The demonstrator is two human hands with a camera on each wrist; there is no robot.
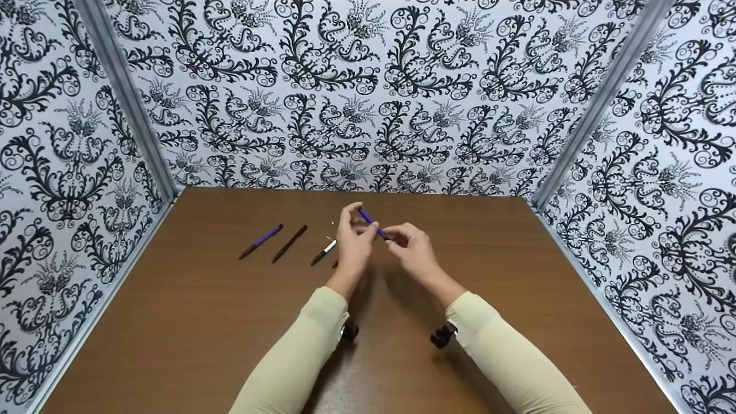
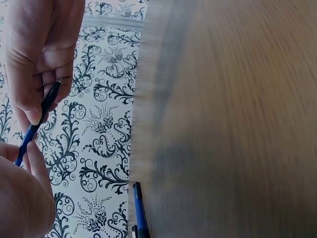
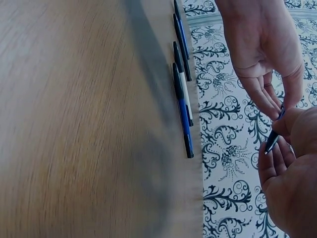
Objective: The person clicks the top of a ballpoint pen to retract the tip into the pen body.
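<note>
A blue pen [image 1: 368, 217] with a black end [image 2: 51, 94] is held between both hands above the table. My left hand [image 1: 355, 241] pinches its blue part between thumb and fingers. My right hand [image 1: 415, 247] pinches the pen nearer its black end, close beside the left. In the right wrist view the pen's dark pointed tip [image 3: 270, 144] shows by the right fingers. To the left of the hands lie a blue-and-black pen [image 1: 260, 241], a dark pen [image 1: 289, 244] and a white-and-black pen [image 1: 324, 252], partly behind the left hand. Another blue pen [image 3: 182, 109] shows in the right wrist view.
Everything lies on a brown wooden table [image 1: 190, 322]. Patterned black-and-white walls [image 1: 356, 115] enclose it at the back and both sides, with grey metal posts [image 1: 129, 98] at the corners. Small black cameras [image 1: 441, 335] hang from the wrists.
</note>
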